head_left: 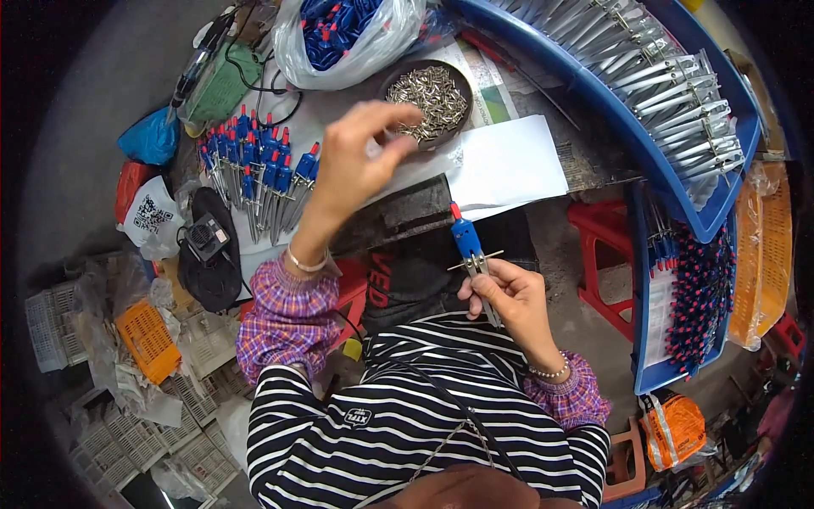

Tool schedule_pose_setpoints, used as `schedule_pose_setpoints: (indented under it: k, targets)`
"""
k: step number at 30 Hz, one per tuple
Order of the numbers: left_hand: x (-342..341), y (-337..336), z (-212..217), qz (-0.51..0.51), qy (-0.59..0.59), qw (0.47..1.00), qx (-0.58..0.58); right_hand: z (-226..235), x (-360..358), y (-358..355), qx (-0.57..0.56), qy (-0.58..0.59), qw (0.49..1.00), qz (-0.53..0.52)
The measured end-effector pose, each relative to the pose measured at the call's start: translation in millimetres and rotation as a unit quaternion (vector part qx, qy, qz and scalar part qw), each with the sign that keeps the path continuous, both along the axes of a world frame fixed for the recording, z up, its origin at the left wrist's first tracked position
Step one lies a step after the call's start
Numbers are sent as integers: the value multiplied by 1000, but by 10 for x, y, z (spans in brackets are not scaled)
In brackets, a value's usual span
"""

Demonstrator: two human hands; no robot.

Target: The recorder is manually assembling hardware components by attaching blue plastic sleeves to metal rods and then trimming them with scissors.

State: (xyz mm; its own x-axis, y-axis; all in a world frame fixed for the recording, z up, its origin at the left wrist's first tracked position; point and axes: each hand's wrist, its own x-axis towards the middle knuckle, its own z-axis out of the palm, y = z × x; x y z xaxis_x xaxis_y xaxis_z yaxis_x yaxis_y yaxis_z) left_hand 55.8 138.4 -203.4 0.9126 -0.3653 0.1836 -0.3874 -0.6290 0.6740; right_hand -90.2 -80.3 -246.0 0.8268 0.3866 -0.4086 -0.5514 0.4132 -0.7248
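My right hand (509,293) grips a drawing compass (471,254) with a blue head, a red tip and metal legs, held upright in front of my striped shirt. My left hand (360,157) reaches out over the table, fingertips pinched together just left of a dark round bowl (409,75) full of small metal screws (431,97). Whether a screw sits between the fingertips is too small to tell. To the left of that hand lies a row of finished blue-headed compasses (254,174).
A clear bag of blue plastic parts (339,34) sits at the back. A large blue tray (610,110) holds several metal compass legs at the right, a second blue tray (642,339) with more compasses below it. White paper (509,161), a red stool (602,229), orange baskets around.
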Motion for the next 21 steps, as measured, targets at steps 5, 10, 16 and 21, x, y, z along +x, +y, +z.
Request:
schedule_pose_setpoints:
  k: [5, 10, 16, 21]
  targets:
    - [314, 59, -276, 2, -123, 988, 93, -41, -21, 14, 6, 11, 1000, 10]
    - [325, 25, -290, 26, -102, 991, 80, -91, -43, -1, 13, 21, 1000, 13]
    - [336, 58, -278, 25, -64, 998, 16, -104, -21, 1, 5, 31, 999, 7]
    - [283, 65, -218, 57, -28, 998, -2, -130, -9, 17, -13, 26, 999, 13]
